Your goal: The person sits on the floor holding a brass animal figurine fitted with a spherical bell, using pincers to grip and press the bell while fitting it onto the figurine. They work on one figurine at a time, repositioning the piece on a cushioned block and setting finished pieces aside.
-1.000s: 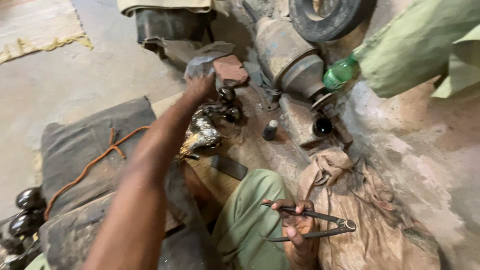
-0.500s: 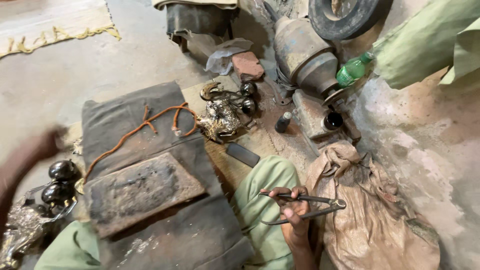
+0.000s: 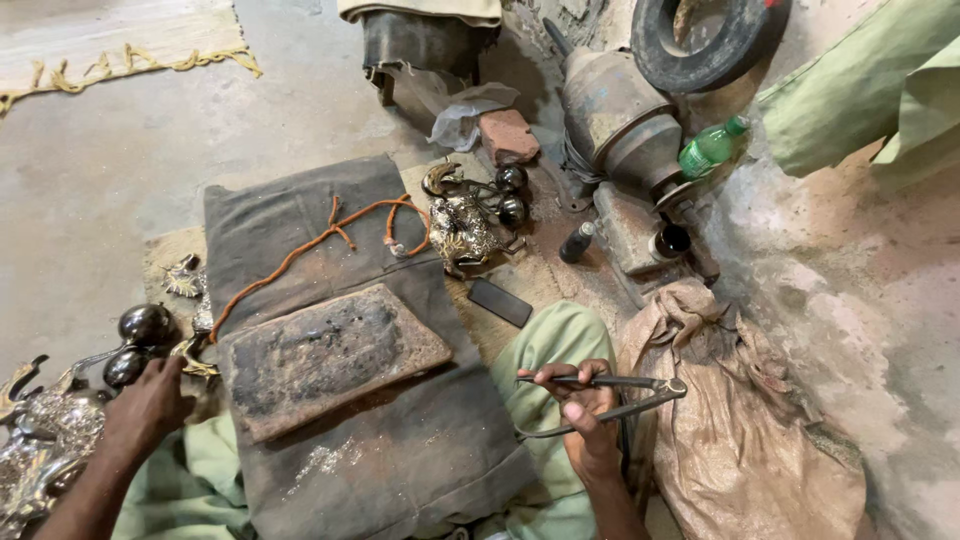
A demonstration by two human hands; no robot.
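My right hand (image 3: 580, 412) rests on my knee and grips a pair of long metal pliers (image 3: 620, 395) whose jaws point right, over a brown sack. My left hand (image 3: 150, 405) is low at the left, its fingers closed on a small brass-coloured metal piece (image 3: 197, 357) beside shiny dark round ornaments (image 3: 143, 328). Between my hands lies a worn, blackened flat slab (image 3: 325, 355) on a grey cloth (image 3: 300, 230). A second cluster of ornate metal pieces (image 3: 465, 222) lies past the cloth's far right corner.
An orange cord (image 3: 330, 240) crosses the cloth. A small black block (image 3: 500, 300), a dark little bottle (image 3: 575, 243), a green plastic bottle (image 3: 712, 148), a brick (image 3: 508, 136), a rusty motor-like machine (image 3: 620, 115) and a tyre (image 3: 700, 40) lie beyond. Silvery metalwork (image 3: 45, 440) is piled at left.
My left arm has pulled back from the far ornaments near the brick and swung down to the left pile, where it now grasps a metal piece. My right hand keeps the pliers on my knee.
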